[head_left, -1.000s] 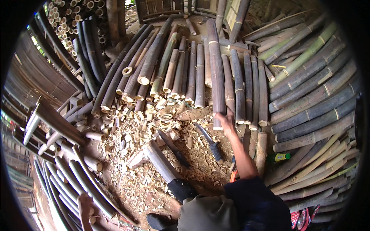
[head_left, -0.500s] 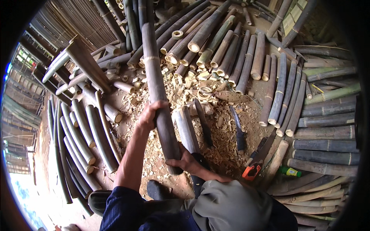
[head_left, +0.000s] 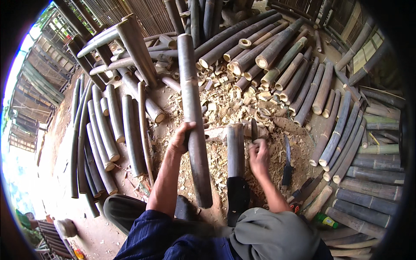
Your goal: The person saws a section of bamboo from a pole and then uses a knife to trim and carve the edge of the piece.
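My left hand (head_left: 182, 138) is wrapped round a long dark bamboo pole (head_left: 193, 99), gripping it near the middle. The pole stands steeply tilted in front of me, its lower end beside my foot. My right hand (head_left: 260, 157) is closed at a machete (head_left: 254, 128); its dark blade shows above the fingers, while the handle is hidden by them. Between the hands, a shorter grey bamboo piece (head_left: 235, 149) lies with its near end at my dark-clad foot and its far end by a pale log (head_left: 216, 134). A second knife (head_left: 287, 167) with a dark handle lies to the right.
Pale wood chips (head_left: 216, 160) cover the ground. Cut bamboo poles lie at the left (head_left: 102, 130), the back (head_left: 277, 52) and the right (head_left: 368, 182). A bamboo frame (head_left: 136, 50) stands at the back left. A green bottle (head_left: 326, 220) lies at the lower right.
My right hand has let go of the pole's lower end and moved right onto the machete. My left hand still holds the pole, now more upright. The view has shifted left.
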`<state>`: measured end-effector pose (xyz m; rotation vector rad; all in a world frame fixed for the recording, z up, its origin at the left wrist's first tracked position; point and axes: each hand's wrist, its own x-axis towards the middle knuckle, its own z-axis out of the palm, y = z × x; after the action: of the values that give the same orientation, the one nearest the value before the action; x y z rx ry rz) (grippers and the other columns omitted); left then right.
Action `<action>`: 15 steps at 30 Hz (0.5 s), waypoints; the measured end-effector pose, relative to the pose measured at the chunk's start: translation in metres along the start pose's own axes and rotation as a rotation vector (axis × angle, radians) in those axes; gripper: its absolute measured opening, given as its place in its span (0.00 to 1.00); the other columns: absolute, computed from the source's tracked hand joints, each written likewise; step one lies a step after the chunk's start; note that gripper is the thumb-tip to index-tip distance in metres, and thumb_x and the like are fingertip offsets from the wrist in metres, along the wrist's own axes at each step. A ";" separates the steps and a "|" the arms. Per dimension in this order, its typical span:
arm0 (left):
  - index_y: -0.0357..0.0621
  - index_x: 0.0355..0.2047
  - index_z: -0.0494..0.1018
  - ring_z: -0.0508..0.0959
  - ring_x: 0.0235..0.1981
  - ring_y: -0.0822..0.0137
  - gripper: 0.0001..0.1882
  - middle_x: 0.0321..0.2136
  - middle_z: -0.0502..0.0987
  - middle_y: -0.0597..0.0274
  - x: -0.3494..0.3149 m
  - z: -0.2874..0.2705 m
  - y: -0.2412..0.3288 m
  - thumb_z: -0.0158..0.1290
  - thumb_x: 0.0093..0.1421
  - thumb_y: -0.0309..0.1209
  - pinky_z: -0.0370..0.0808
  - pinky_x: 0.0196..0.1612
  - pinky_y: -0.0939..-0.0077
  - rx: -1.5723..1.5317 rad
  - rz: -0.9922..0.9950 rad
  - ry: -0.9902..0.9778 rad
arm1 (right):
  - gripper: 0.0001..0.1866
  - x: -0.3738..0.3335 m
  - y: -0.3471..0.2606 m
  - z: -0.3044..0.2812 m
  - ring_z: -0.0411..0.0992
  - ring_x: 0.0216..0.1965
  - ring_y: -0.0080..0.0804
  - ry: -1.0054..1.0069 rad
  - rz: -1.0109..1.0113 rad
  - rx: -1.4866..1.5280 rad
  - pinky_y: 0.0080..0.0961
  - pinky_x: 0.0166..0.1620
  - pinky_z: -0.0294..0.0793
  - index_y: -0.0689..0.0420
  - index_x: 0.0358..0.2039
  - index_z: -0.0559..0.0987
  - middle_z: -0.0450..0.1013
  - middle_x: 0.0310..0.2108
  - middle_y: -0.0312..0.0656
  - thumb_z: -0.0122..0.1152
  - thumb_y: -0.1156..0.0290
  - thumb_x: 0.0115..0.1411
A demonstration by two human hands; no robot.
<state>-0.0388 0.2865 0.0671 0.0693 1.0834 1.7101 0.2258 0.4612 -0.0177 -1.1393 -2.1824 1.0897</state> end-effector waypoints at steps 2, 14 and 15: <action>0.35 0.49 0.74 0.82 0.41 0.60 0.33 0.42 0.81 0.52 0.004 -0.035 -0.013 0.71 0.50 0.45 0.82 0.47 0.62 0.212 0.206 0.207 | 0.17 0.020 0.052 0.013 0.76 0.44 0.48 0.111 -0.058 -0.401 0.47 0.48 0.77 0.61 0.48 0.76 0.77 0.39 0.53 0.58 0.59 0.69; 0.30 0.53 0.73 0.83 0.36 0.57 0.41 0.36 0.82 0.47 -0.016 -0.034 -0.021 0.74 0.42 0.41 0.82 0.42 0.62 0.863 0.327 0.513 | 0.17 0.025 0.035 0.013 0.69 0.22 0.27 -0.368 0.438 0.459 0.29 0.25 0.71 0.54 0.46 0.75 0.70 0.25 0.33 0.69 0.59 0.64; 0.31 0.54 0.72 0.84 0.37 0.56 0.41 0.37 0.82 0.47 -0.012 -0.027 -0.018 0.74 0.43 0.39 0.82 0.41 0.61 0.882 0.381 0.487 | 0.16 0.020 0.018 0.000 0.66 0.19 0.23 -0.391 0.464 0.531 0.26 0.23 0.69 0.53 0.45 0.75 0.67 0.24 0.30 0.68 0.59 0.65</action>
<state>-0.0340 0.2608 0.0445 0.4553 2.2489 1.4676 0.2232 0.4846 -0.0316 -1.2774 -1.7260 2.0915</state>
